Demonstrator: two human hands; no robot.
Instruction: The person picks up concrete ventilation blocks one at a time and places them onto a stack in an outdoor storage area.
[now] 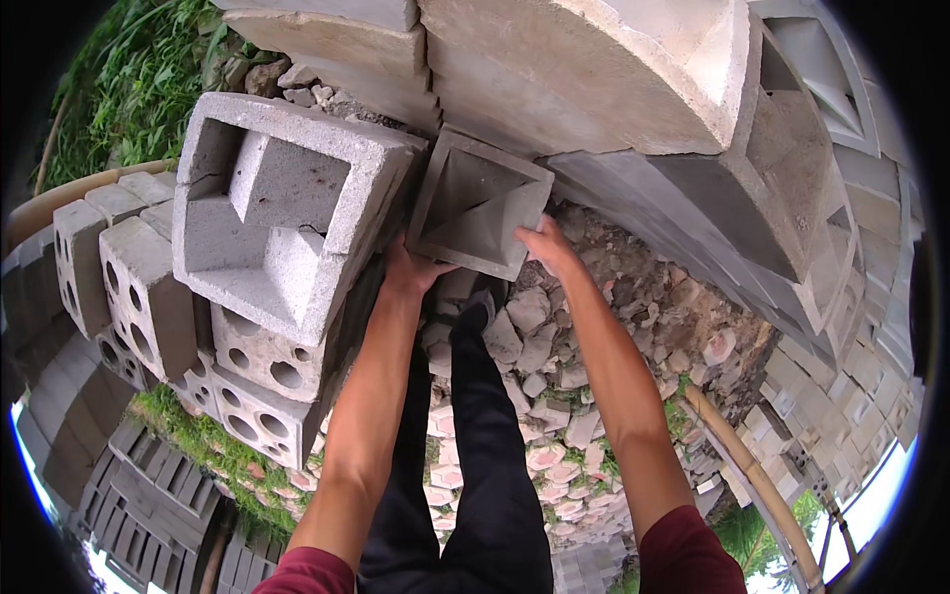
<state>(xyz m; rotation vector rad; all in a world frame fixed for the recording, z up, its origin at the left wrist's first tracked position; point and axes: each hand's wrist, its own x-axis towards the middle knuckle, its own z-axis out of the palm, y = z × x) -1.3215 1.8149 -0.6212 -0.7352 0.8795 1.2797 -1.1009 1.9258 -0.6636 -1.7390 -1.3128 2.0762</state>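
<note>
A square grey concrete vent block (461, 239) with slanted inner faces is between my two hands, low down in front of my legs. My left hand (414, 268) grips its near left corner, the fingers partly hidden beneath it. On the right side, my right hand (545, 246) is closed over the edge, with the thumb on the rim. A larger, pale concrete vent block (372, 163) with a stepped hollow sits just left of the held one, on top of a stack. What the held block's underside touches is hidden.
Perforated concrete blocks (266, 368) are stacked at left. Tall stacked concrete blocks (584, 74) rise ahead and to the right, their corner jutting inward. Broken rubble (529, 309) covers the ground around my feet. A bamboo pole (737, 452) slants at lower right; grass (134, 74) grows at far left.
</note>
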